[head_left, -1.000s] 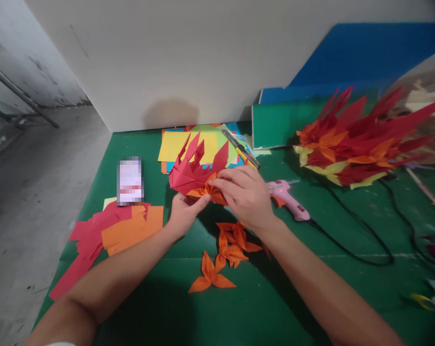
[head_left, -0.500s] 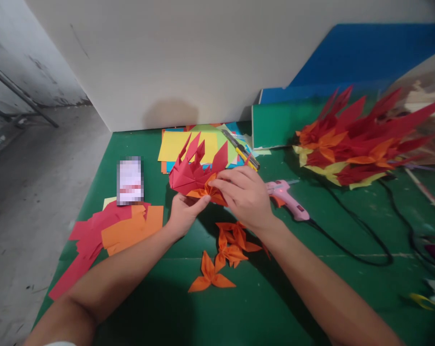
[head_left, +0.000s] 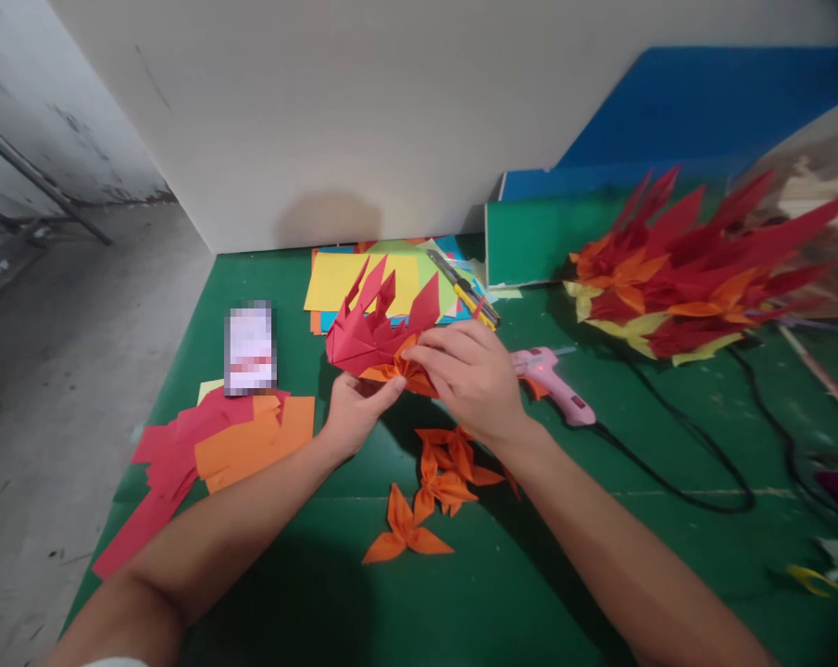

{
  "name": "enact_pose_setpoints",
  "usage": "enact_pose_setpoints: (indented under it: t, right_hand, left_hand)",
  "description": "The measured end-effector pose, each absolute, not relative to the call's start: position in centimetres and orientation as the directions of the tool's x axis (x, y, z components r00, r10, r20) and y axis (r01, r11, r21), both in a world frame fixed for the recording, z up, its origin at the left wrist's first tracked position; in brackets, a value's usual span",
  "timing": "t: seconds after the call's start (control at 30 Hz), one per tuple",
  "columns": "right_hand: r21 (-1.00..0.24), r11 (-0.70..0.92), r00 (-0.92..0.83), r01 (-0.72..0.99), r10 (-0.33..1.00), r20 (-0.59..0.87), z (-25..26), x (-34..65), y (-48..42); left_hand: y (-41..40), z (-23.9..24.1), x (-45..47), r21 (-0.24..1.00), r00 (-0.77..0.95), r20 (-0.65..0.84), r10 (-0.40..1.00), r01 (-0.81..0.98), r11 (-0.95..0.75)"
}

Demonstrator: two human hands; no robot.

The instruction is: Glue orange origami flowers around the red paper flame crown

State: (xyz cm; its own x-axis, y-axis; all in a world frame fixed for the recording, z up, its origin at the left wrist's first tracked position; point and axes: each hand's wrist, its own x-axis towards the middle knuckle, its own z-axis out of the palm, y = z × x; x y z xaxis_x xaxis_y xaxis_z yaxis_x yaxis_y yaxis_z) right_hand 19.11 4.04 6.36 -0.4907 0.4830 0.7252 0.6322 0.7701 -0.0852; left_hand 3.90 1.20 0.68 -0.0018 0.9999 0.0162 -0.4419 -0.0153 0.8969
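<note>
Hands basically unchanged from half a second ago; same pose, same grip, only a very slight view shift. Left hand [head_left: 355,408] grasps the work from below, thumb on the orange paper flower [head_left: 416,378]. Right hand [head_left: 478,380] pinches the flower's right side with its fingertips. Flower sits against the near side of the spiky red folded-paper piece [head_left: 356,343], held up over the green table [head_left: 530,593], center, near side of the stacked colored sheets [head_left: 363,281]. Loose orange flowers [head_left: 405,533] lie nearer, also unmoved; pink glue gun [head_left: 549,378] is just right of the right hand.

Hidden: right fingers cover part of flower and red piece; left fingers mostly out of sight underneath. Can't tell if flower and red piece are stuck together. Phone-like item [head_left: 250,350] at left is pixelated. Yellow-handled item [head_left: 814,581] at near right is blurred, can't identify. Both forearms cut off at near edge.
</note>
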Motion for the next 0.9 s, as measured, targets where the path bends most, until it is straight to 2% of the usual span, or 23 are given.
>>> enact_pose_setpoints:
  t: [0.3, 0.63, 0.9]
  right_hand:
    - [-0.088, 0.758, -0.490, 0.647, 0.501, 0.713, 6.22, 19.10, 3.91]
    - [0.004, 0.782, -0.555, 0.623, 0.438, 0.707, 6.76, 19.49, 4.17]
    - [-0.041, 0.788, -0.544, 0.614, 0.460, 0.701, 6.74, 19.26, 4.03]
  left_hand:
    - [1.12, 0.86, 3.94, 0.904, -0.002, 0.014, 1.000, -0.428, -0.013]
    - [1.37, 0.71, 3.93, 0.903, -0.024, 0.018, 1.000, -0.429, -0.026]
    - [1.22, 0.85, 4.17, 0.866, 0.007, 0.003, 1.000, -0.500, 0.000]
